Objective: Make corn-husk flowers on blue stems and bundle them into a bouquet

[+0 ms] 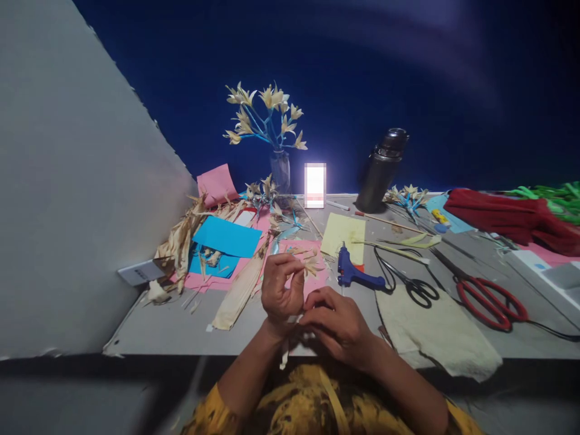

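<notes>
My left hand is raised over the table's front part, its thumb and fingers closed in a pinch. Pale dried petals show just beyond those fingertips; whether they are held or lie behind is unclear. Close against its wrist, my right hand has its fingers pinched together, and what they hold is hidden. A narrow pale strip hangs below the hands. Pink paper lies behind them. To the right, a blue glue gun rests near a yellow paper sheet.
Black-handled scissors and large red-handled scissors lie right, beside a pale cloth. A dark flask and a glass vase of pale flowers stand behind. Blue paper and dried husks cover the left.
</notes>
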{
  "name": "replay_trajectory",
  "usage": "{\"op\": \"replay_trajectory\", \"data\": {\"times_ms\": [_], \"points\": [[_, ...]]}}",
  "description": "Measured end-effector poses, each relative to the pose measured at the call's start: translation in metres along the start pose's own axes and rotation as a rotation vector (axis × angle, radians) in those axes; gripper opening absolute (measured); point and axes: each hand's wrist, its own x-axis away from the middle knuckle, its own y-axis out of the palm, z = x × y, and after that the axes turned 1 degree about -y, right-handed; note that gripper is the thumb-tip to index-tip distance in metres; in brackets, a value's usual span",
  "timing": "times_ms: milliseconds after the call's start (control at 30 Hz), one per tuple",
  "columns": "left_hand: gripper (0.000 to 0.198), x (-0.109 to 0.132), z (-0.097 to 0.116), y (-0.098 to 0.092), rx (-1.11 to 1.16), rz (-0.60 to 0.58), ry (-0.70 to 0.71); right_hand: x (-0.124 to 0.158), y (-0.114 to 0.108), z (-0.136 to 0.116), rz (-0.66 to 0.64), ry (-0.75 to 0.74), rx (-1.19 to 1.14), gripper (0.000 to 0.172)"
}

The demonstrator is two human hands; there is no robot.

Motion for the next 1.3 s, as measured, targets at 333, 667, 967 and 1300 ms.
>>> {"op": "replay_trajectory", "data": {"times_ms": [333, 667, 967, 1300], "points": [[0.009, -0.016, 0.006, -0.005, 0.363, -0.023, -0.578, 0.008, -0.022, 0.01, 0.538, 0.717, -0.639, 0.014], [0.029, 0.016, 0.019, -0.015, 0.786, -0.232, -1.22, -0.007, -0.014, 0.006, 0.57, 0.862, -0.542, 0.024], [0.027, 0.035, 0.02, -0.006, 0.576, -0.021, -1.057, -0.005, 0.01, 0.0, 0.492, 0.785, -0.176, 0.014], [0.006, 0.044, 0.011, -0.01, 0.23, -0.004, -0.667, -0.003, 0.013, 0.004, 0.42, 0.812, -0.462, 0.019]]}}
